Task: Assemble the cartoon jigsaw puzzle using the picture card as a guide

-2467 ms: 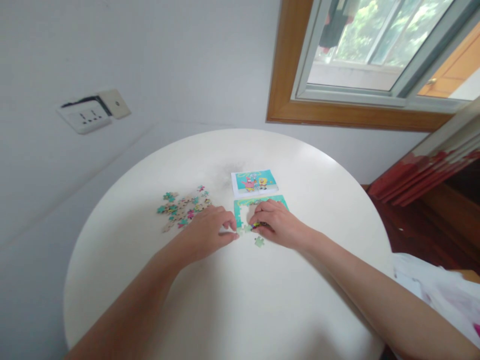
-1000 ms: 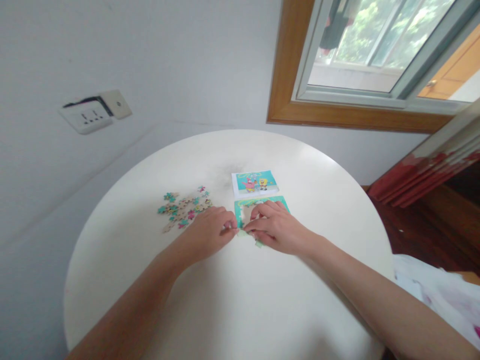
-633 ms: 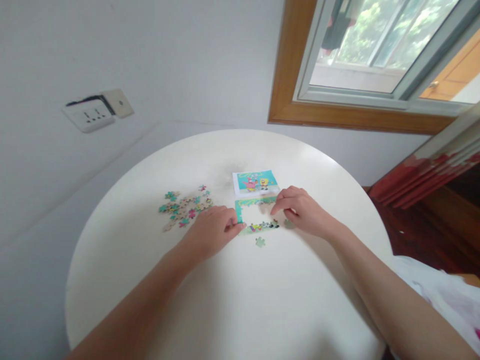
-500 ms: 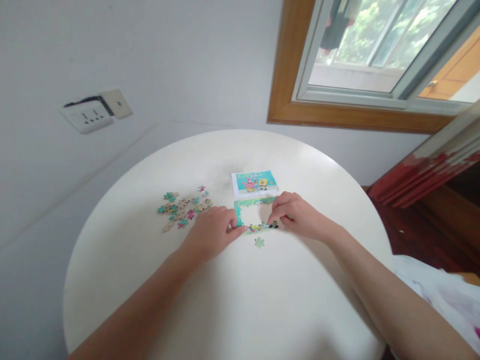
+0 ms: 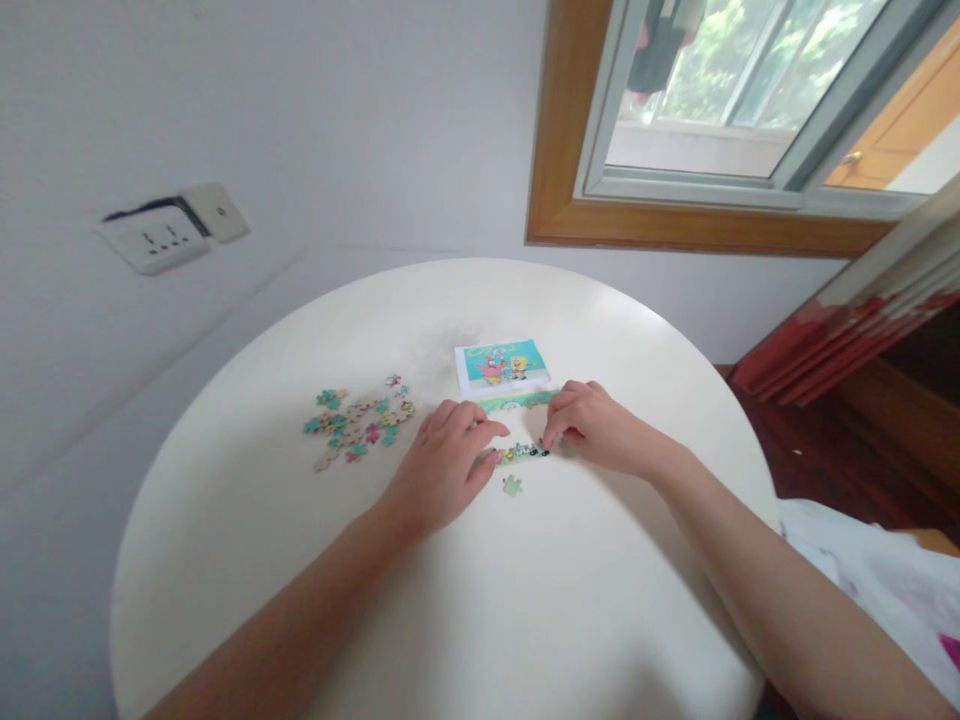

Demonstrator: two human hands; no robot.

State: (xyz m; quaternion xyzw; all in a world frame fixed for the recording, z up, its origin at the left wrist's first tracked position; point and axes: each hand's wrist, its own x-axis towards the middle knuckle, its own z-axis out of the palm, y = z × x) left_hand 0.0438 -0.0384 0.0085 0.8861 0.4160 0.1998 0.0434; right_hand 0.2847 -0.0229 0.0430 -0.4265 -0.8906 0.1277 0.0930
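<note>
A partly assembled jigsaw puzzle (image 5: 516, 404) lies flat on the round table, with a cartoon border around a bare pale middle. My left hand (image 5: 450, 455) rests over its left side, thumb and forefinger apart, hiding that edge. At the lower right corner, the bent fingers of my right hand (image 5: 581, 425) close on the border; the palm hides that side. One loose pale green puzzle piece (image 5: 512, 485) lies just below the puzzle. Beyond the puzzle is a reference picture card (image 5: 504, 366) with cartoon figures. Loose puzzle pieces (image 5: 358, 424) are heaped left of my left hand.
The white round table (image 5: 450, 630) stands against the wall. A wall socket (image 5: 161, 238) is at the left, and a wood-framed window (image 5: 551, 200) at the back right. A red and white curtain (image 5: 840, 335) and a white plastic bag (image 5: 862, 590) are at the right.
My left hand has moved right over the puzzle's left edge, and its thumb and forefinger have spread. My right hand stays at the right side. The view has shifted slightly.
</note>
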